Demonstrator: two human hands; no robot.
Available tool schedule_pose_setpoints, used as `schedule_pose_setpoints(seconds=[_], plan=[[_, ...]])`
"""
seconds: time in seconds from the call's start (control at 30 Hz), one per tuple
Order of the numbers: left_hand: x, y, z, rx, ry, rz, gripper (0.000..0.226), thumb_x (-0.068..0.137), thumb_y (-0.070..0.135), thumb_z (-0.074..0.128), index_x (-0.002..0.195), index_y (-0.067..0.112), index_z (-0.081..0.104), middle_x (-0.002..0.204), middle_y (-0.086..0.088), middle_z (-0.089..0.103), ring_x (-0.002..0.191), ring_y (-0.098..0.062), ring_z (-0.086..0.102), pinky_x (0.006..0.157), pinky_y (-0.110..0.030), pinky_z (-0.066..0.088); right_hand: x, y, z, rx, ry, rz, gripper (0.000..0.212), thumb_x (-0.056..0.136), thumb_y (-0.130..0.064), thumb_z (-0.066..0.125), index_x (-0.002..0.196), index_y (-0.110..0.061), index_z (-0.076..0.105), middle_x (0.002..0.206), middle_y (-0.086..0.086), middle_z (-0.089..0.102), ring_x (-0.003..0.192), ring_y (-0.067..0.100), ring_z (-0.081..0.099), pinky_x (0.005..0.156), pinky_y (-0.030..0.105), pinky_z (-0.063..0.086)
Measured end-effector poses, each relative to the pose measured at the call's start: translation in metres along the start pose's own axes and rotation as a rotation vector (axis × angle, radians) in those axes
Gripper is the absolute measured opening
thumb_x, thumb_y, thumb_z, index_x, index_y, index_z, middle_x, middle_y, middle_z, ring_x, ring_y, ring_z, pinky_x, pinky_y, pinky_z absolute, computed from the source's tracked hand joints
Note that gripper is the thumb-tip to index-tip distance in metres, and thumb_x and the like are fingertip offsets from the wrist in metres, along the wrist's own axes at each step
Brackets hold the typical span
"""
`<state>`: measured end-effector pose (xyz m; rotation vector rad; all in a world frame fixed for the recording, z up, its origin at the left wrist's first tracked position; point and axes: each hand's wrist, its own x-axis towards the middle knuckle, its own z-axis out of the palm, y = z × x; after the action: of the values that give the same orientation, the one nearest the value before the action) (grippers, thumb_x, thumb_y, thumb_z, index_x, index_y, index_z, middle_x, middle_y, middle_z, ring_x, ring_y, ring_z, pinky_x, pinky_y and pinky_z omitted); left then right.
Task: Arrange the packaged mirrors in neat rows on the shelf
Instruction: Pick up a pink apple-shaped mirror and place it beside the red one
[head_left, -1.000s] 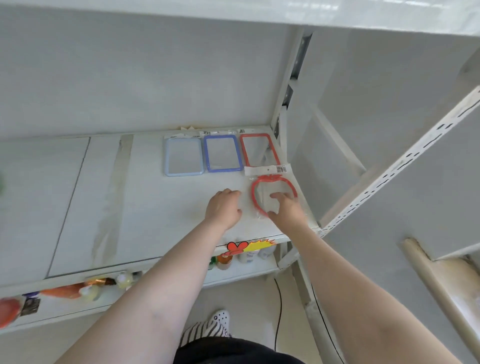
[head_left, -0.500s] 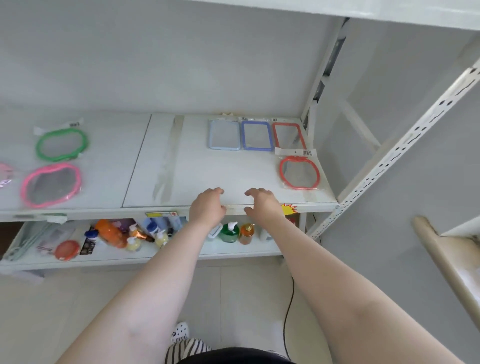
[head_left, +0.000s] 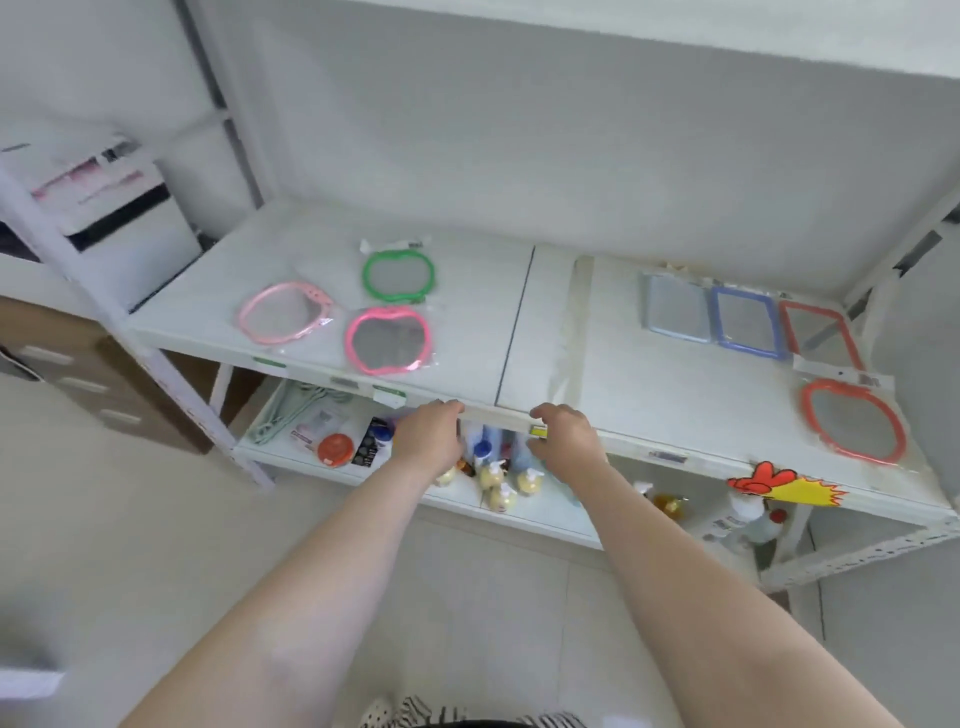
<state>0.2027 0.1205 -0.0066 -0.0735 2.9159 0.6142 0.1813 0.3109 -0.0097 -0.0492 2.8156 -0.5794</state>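
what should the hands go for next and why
Probably reach the left hand to the bright pink oval mirror: both hands are empty at the shelf edge, and it lies loose, nearest, while the red oval mirror already sits by the rectangular row.

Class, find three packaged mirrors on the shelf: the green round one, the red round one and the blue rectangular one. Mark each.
green round mirror (head_left: 398, 274): head view, on its glass centre.
red round mirror (head_left: 852, 421): head view, on its glass centre.
blue rectangular mirror (head_left: 747, 322): head view, on its glass centre.

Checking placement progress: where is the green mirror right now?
In the head view, the green mirror lies on the shelf's left half, toward the back, just behind the two pink mirrors.
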Motion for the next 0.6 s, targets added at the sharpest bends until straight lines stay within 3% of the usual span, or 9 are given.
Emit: schedule_pose_setpoints(seconds=[0.17, 0.27, 0.47, 0.6], plan=[[-0.001, -0.105, -0.042, -0.021, 0.025, -0.082, 0.038, 0.076, 0.017, 0.049, 0.110, 0.025, 0.063, 0.109, -0.006, 0.068, 0.108, -0.031, 0.061, 0.081, -0.035, 0.051, 0.017, -0.092, 0.043, 0.003, -0.032, -0.042, 0.046, 0.088, -0.019, 0.058, 0.134, -0.020, 0.050, 0.130, 0.008, 0.054, 0.121, 0.027, 0.050, 0.097, 0.037, 0.047], [-0.001, -0.143, -0.056, -0.042, 0.032, -0.102, 0.045, 0.074, 0.018, 0.048, 0.113, 0.034, 0.061, 0.105, 0.000, 0.069, 0.102, -0.030, 0.064, 0.073, -0.032, 0.049, 0.027, -0.132, 0.059, -0.025, -0.033, -0.062, 0.045, 0.089, -0.019, 0.056, 0.134, -0.020, 0.050, 0.129, 0.007, 0.054, 0.124, 0.025, 0.046, 0.096, 0.035, 0.044], [0.014, -0.195, -0.068, -0.050, 0.072, -0.169, 0.043, 0.083, 0.009, 0.053, 0.126, 0.012, 0.056, 0.125, -0.010, 0.061, 0.115, -0.032, 0.057, 0.090, -0.039, 0.050, 0.061, -0.195, 0.078, -0.043, -0.047, -0.140, 0.045, 0.089, -0.020, 0.059, 0.133, -0.021, 0.051, 0.131, 0.005, 0.054, 0.125, 0.024, 0.047, 0.097, 0.036, 0.045], [0.036, -0.228, -0.079, -0.055, 0.070, -0.213, 0.044, 0.088, 0.016, 0.052, 0.132, 0.016, 0.051, 0.127, -0.007, 0.060, 0.116, -0.028, 0.056, 0.090, -0.039, 0.050, 0.098, -0.231, 0.088, -0.064, -0.095, -0.195, 0.044, 0.088, -0.018, 0.059, 0.132, -0.020, 0.051, 0.133, 0.009, 0.052, 0.121, 0.026, 0.051, 0.095, 0.037, 0.047]])
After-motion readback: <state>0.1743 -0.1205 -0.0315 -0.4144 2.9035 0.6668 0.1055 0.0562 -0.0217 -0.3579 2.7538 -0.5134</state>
